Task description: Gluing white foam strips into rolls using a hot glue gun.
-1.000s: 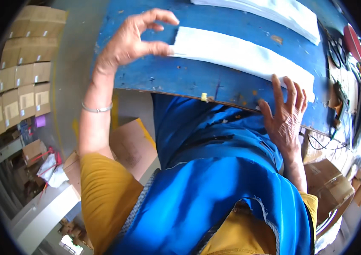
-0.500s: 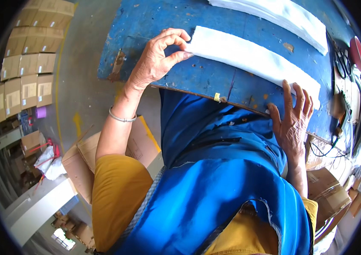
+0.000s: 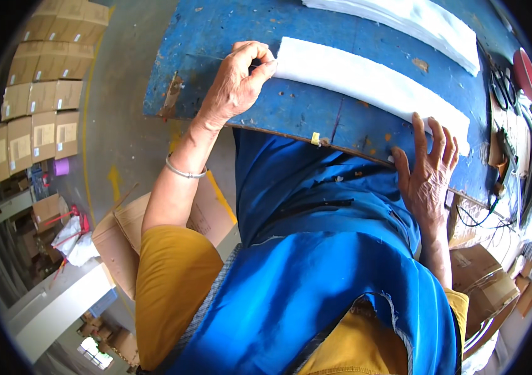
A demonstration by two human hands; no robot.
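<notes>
Left hand [image 3: 236, 84] fingers pinch the white strip's [image 3: 372, 84] end; right hand [image 3: 430, 178] fingers lie spread on its other end.

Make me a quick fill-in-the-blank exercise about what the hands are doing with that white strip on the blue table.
1. The left hand pinches one end of the long ____ strip.
2. The right hand lies ____ with its fingers spread at the strip's other end.
3. The strip lies on a worn ____ table.
4. A thin metal bangle circles the ____ wrist.

Missing words: white; flat; blue; left
</notes>
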